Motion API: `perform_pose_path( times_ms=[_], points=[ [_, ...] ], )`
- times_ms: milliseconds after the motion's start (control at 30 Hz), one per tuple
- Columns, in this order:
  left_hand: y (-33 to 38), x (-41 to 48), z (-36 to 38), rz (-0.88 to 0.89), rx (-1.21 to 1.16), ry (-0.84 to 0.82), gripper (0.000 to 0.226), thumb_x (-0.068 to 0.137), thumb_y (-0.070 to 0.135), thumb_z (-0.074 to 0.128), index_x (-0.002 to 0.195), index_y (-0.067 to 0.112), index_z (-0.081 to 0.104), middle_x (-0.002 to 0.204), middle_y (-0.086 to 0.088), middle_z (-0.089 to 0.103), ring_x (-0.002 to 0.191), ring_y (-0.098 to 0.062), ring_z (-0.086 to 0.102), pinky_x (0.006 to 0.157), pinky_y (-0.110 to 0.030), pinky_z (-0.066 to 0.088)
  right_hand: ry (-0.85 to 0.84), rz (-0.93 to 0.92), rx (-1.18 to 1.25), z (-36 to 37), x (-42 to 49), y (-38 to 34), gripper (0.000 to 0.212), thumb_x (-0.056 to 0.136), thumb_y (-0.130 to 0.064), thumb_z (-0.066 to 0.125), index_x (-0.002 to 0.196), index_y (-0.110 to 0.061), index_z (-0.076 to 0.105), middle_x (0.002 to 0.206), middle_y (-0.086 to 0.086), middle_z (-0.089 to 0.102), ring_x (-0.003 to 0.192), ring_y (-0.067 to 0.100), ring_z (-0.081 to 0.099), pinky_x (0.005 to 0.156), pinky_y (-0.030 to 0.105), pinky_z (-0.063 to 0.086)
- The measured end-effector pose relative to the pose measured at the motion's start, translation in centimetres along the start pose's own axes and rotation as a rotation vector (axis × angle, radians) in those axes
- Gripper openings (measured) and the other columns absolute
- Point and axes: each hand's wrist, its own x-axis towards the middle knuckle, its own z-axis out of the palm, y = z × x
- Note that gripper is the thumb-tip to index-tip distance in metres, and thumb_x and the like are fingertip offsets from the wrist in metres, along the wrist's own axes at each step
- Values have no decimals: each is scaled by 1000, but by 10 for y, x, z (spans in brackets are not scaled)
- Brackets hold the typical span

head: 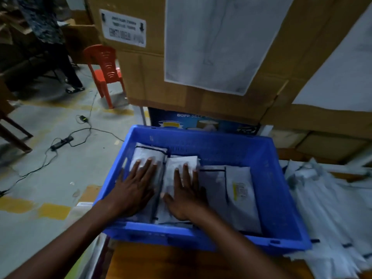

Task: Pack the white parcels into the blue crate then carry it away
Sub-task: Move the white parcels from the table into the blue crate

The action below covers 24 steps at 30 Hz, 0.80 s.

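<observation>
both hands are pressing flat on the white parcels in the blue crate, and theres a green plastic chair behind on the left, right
Not quite: the chair is red, not green, as the head view shows. The rest holds: the left hand and right hand lie flat on the white parcels inside the blue crate.

The crate [267,178] is solid bright blue. Inside it, the parcels [239,190] are white with thin dark edge lines; 1 at 3 o'clock carries a yellow-marked label [240,189]. At 10 o'clock, a red-orange chair [105,71] stands on grey floor [60,172] with worn yellow patches. At 12 o'clock, brown cardboard boxes [145,77] bear white sheets; a blue printed box [203,122] sits beneath.
</observation>
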Motion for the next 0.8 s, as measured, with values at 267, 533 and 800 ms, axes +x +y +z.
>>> perform_pose_path(
  times_ms=[267,533,800],
  points=[
    [74,44,-33,-75,-225,246,72,98,60,25,160,28,9,166,10,-3,152,-18,3,113,-63,27,456,3,-8,-63,-71,92,78,104,-53,34,159,-22,-11,163,-1,-31,151,25,-26,124,51,6],
    [275,84,-89,107,-392,263,78,94,64,25,158,28,-1,162,14,-13,152,-17,-6,121,-52,16,833,72,25,-117,-159,254,73,101,-55,32,160,-14,18,169,7,5,155,28,-2,124,47,17],
    [497,125,-70,169,-498,255,77,95,63,15,159,25,-1,163,9,-12,150,-9,-9,121,-31,5,770,124,-11,-122,-208,452,68,103,-51,27,160,-16,13,169,5,5,156,24,-2,125,43,18]
  ],
)
